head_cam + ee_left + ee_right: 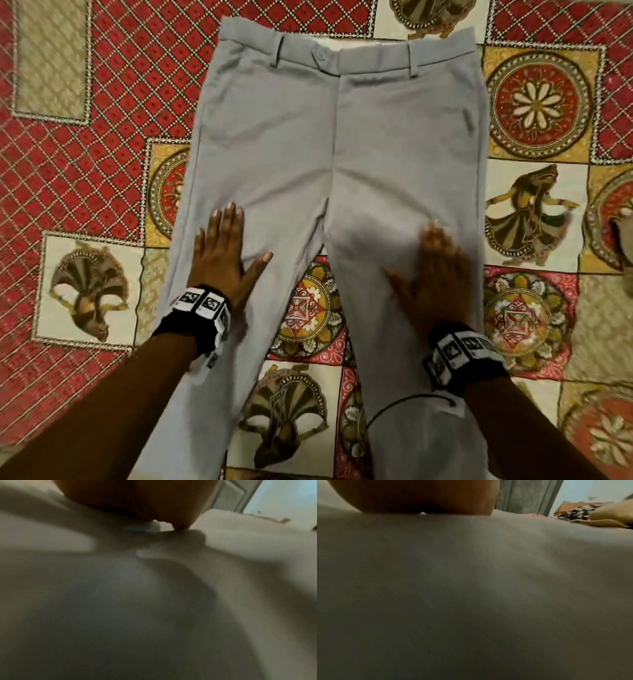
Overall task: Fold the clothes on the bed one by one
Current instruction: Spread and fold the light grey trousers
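Grey trousers [318,137] lie spread flat on the bed, front side up, waistband at the far end, legs running toward me. My left hand [226,253] rests palm down on the left leg with fingers straight and thumb spread. On the right leg my right hand [433,274] presses flat, slightly blurred. Both wrist views show grey cloth up close, the trousers [154,601] under the left hand [145,500] and the trousers [471,588] under the right hand [419,494].
The patterned red, cream and gold bedspread [85,171] covers the bed all round the trousers. In the right wrist view a tan and black-and-white heap of cloth [590,515] lies at the far right, with a grey curtain [527,496] behind.
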A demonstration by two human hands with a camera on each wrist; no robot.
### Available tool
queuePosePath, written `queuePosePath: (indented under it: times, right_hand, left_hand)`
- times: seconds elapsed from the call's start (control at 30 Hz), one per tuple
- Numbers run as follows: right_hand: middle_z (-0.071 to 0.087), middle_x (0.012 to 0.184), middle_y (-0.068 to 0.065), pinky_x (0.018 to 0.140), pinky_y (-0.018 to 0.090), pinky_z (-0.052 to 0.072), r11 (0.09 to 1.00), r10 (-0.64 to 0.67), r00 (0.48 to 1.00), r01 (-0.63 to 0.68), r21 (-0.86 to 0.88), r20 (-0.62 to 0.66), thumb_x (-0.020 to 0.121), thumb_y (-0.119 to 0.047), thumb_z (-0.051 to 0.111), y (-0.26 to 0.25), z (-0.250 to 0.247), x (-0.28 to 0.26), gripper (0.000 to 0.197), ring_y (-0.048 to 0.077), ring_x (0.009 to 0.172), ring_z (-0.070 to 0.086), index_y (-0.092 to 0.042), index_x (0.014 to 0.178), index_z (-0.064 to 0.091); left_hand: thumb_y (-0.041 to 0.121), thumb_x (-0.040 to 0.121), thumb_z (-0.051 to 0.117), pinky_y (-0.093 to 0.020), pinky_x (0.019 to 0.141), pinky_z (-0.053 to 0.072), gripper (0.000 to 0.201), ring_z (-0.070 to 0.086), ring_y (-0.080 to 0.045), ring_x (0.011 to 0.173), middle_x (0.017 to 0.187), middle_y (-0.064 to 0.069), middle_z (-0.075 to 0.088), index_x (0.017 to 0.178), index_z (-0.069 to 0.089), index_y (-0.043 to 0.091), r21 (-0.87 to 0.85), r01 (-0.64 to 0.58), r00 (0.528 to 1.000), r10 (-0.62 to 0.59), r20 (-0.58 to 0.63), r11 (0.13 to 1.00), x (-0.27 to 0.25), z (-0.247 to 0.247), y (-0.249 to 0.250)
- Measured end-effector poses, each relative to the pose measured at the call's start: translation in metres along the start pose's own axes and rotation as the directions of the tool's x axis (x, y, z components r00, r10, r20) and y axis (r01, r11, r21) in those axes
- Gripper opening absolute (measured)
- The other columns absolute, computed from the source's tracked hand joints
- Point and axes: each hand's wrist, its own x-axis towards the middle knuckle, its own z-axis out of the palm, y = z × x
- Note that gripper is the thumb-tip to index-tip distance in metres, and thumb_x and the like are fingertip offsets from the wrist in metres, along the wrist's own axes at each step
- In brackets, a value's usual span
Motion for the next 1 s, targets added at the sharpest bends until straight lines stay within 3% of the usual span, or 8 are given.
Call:
queuePosePath:
  times: [0.2,0.33,0.4,0.6,0.7,0.83,0.9,1.0]
  right_hand:
    - [0.007,0.168,0.016,0.126,0.052,0.005,0.989,0.145,0.990,-0.145,-0.022,-0.002,0.094,-0.075,0.029,0.022,-0.005,-0.043,0.098,0.028,0.157,-0.002,-0.007,0.161,0.007]
    - [0.006,0.168,0.019,0.126,0.051,0.006,0.993,-0.114,0.991,0.114,0.005,0.070,0.101,-0.060,0.030,-0.025,0.017,-0.094,0.085,0.033,0.156,0.004,-0.003,0.160,0.007]
    - [0.000,0.169,0.014,0.127,0.051,0.006,0.995,-0.093,0.989,0.089,0.041,0.117,0.101,-0.063,0.025,-0.034,0.031,-0.128,0.084,0.029,0.157,0.000,-0.007,0.161,0.004]
    - [0.009,0.167,0.021,0.124,0.057,0.010,0.998,0.068,0.982,-0.069,0.002,0.176,0.085,-0.088,0.025,-0.027,0.029,-0.193,0.117,0.036,0.155,0.008,0.000,0.159,0.007]
    - [0.016,0.166,0.020,0.125,0.054,0.013,0.988,-0.142,0.984,0.134,0.080,0.108,0.087,-0.082,0.039,-0.063,0.014,-0.188,0.109,0.034,0.154,0.012,-0.003,0.159,0.019]
    - [0.034,0.161,0.014,0.125,0.052,0.018,0.797,-0.600,0.798,0.588,0.139,0.062,0.101,-0.050,0.037,-0.161,-0.006,-0.161,0.066,0.032,0.153,0.022,-0.009,0.153,0.039]
    - [0.050,0.151,0.014,0.120,0.049,0.027,0.635,-0.772,0.629,0.767,0.089,0.092,0.103,-0.039,0.031,-0.209,-0.001,-0.148,0.057,0.033,0.147,0.035,-0.006,0.144,0.052]
    - [0.058,0.142,0.019,0.116,0.050,0.034,0.384,-0.920,0.372,0.919,0.088,0.127,0.098,-0.024,0.051,-0.258,0.037,-0.137,0.046,0.037,0.139,0.047,-0.001,0.136,0.059]
  left_hand:
    - [0.083,0.084,0.028,-0.046,0.124,-0.003,0.108,-0.013,-0.026,0.153,0.166,-0.007,-0.014,0.158,-0.011,0.014,-0.011,0.182,0.983,-0.182,-0.003,0.983,-0.082,0.019,-0.020]
    - [0.061,0.096,0.031,-0.048,0.124,0.004,0.085,-0.004,-0.028,0.154,0.167,-0.008,-0.003,0.159,0.001,0.012,-0.014,0.092,0.994,-0.093,-0.058,0.996,-0.118,0.037,-0.005]
    - [0.058,0.098,0.029,-0.051,0.123,0.010,0.080,0.000,-0.027,0.154,0.167,-0.007,0.000,0.159,0.004,0.014,-0.048,0.135,0.987,-0.138,-0.086,0.990,-0.140,0.050,-0.007]
    - [0.089,0.076,0.038,-0.046,0.124,-0.001,0.119,-0.003,-0.024,0.154,0.167,-0.005,-0.007,0.158,-0.012,0.018,-0.125,0.411,0.909,-0.416,-0.022,0.903,-0.231,0.075,-0.038]
    - [0.092,0.074,0.033,-0.046,0.124,0.000,0.123,-0.004,-0.025,0.154,0.167,-0.009,-0.008,0.157,-0.013,0.013,-0.154,0.431,0.900,-0.435,0.012,0.889,-0.264,0.083,-0.046]
    - [0.070,0.093,0.031,-0.050,0.123,0.013,0.094,0.004,-0.027,0.153,0.166,-0.009,-0.001,0.159,0.003,0.009,-0.293,0.436,0.878,-0.473,-0.067,0.851,-0.300,0.102,-0.049]
    - [0.058,0.098,0.031,-0.051,0.122,0.016,0.081,0.004,-0.025,0.154,0.165,-0.003,-0.002,0.159,0.008,0.009,-0.366,0.466,0.839,-0.534,-0.106,0.806,-0.317,0.118,-0.052]
    - [0.051,0.101,0.033,-0.046,0.123,0.014,0.074,0.002,-0.020,0.154,0.167,-0.004,0.003,0.159,0.011,0.011,-0.429,0.447,0.818,-0.553,-0.159,0.785,-0.330,0.133,-0.059]
